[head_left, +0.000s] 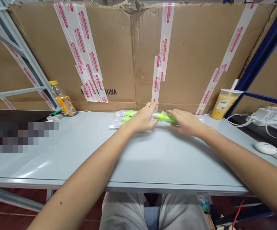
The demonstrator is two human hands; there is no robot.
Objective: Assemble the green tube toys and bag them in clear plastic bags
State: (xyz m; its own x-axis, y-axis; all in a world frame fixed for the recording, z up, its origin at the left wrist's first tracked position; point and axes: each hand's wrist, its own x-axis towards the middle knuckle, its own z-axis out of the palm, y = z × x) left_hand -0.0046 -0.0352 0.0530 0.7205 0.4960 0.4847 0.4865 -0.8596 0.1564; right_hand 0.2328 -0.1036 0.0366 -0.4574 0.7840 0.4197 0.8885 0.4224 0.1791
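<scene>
Bright green items in clear plastic wrapping (pixel 122 119) lie side by side at the back of the table; their exact kind cannot be made out. Over their right part rests my left hand (pixel 143 118), a ring on one finger, its fingers stretched out and the thumb apart. A long green plastic-wrapped packet (pixel 163 117) reaches from beside the left hand to my right hand (pixel 185 122). The right fingers and thumb close around the packet's right end and hide it.
A large taped cardboard sheet (pixel 119 54) stands behind the table (pixel 81 153). An orange drink bottle (pixel 65 102) is at back left, a cup of yellow drink (pixel 226 103) at back right. Nearer the right edge are a white mouse (pixel 266 148) and a power strip (pixel 264 116) with cables.
</scene>
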